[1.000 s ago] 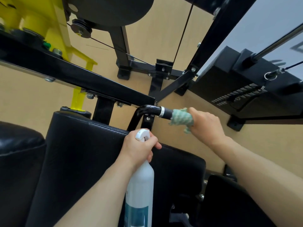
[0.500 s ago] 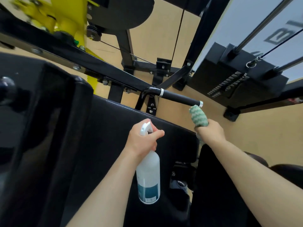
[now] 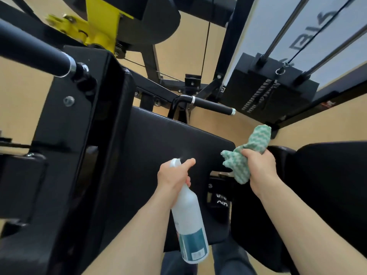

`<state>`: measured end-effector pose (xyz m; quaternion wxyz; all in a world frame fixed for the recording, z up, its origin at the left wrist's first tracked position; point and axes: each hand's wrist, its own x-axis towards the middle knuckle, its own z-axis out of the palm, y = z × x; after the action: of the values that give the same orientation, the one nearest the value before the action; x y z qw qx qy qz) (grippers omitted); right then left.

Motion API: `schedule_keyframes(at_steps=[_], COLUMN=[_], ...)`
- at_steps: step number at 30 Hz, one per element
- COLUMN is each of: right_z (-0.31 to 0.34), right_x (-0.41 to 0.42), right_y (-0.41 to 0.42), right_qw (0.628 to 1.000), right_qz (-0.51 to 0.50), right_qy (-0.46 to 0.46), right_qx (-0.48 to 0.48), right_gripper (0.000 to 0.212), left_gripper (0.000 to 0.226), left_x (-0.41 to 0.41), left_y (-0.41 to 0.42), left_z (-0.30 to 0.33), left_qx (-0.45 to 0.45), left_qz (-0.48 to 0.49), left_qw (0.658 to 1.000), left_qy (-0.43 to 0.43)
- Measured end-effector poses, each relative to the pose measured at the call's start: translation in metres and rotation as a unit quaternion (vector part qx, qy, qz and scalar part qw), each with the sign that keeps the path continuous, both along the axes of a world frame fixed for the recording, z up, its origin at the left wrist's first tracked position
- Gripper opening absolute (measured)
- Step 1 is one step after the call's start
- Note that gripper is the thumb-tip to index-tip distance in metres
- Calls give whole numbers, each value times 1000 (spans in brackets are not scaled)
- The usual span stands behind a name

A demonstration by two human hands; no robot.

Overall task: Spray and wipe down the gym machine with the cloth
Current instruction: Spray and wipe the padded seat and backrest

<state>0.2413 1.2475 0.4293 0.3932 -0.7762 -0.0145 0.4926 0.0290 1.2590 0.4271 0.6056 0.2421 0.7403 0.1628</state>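
My left hand (image 3: 173,176) grips the neck of a white spray bottle (image 3: 188,219) with a teal label, its nozzle aimed at the black padded cushion (image 3: 168,139) of the gym machine. A faint mist hangs just ahead of the nozzle. My right hand (image 3: 260,165) holds a bunched green-and-white cloth (image 3: 247,153) in the air over the pad's right edge, apart from the pad. Beyond the pad, a black handle bar (image 3: 212,105) with a silver end cap sticks out to the right.
A thick black bar (image 3: 35,52) and a black frame plate (image 3: 83,120) stand close on the left. Yellow machine parts (image 3: 95,30) sit above. The weight stack (image 3: 270,94) with guide rods is at upper right. Another black pad (image 3: 325,187) lies to the right.
My right hand has left the handle bar and dropped with the cloth to the pad's right edge. My left hand brought the bottle lower and a mist now shows. The view shifted left.
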Motion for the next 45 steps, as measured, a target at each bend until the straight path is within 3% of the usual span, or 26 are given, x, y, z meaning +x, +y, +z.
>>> schedule_keyframes(at_steps=[5,10,14,19,23,25,29,33,38,40,45], right_z=[19,13,9,14,17,16,8,-5,-12,-13,-9], right_x=[-3,-20,-32,-54,-67,-72,-85,-107,-141,-147,-160], right_y=[-33,-68,-90,-109,-126,-136,-163,-195,-215,-214,-188], right_qw=[998,999,997,990,983,982,981,983,994,997,979], right_qz=[-11,28,70,143,180,185,188,159,91,65,53], right_qy=[-50,-12,-9,-16,-21,-27,-49,-93,-37,-32,-193], right_qx=[31,24,18,13,12,7,-8,-25,-43,-40,49], right_gripper=[22,21,20,21,22,21,21,20,42,49,41], left_gripper=[49,39,27,53,41,32,48,43,33,47,41], left_x=[3,-21,-34,-61,-74,-79,-89,-103,-122,-130,-143], left_y=[-13,-51,-87,-138,-165,-172,-189,-205,-207,-208,-204], left_z=[9,19,30,38,41,41,37,26,18,15,17], left_qx=[40,25,15,-6,1,3,-10,-10,-5,9,47], left_qz=[-20,85,105,179,201,207,214,186,124,78,-80], left_qw=[998,994,988,975,966,964,969,975,987,990,973], left_qy=[36,67,113,132,163,164,125,119,100,114,212])
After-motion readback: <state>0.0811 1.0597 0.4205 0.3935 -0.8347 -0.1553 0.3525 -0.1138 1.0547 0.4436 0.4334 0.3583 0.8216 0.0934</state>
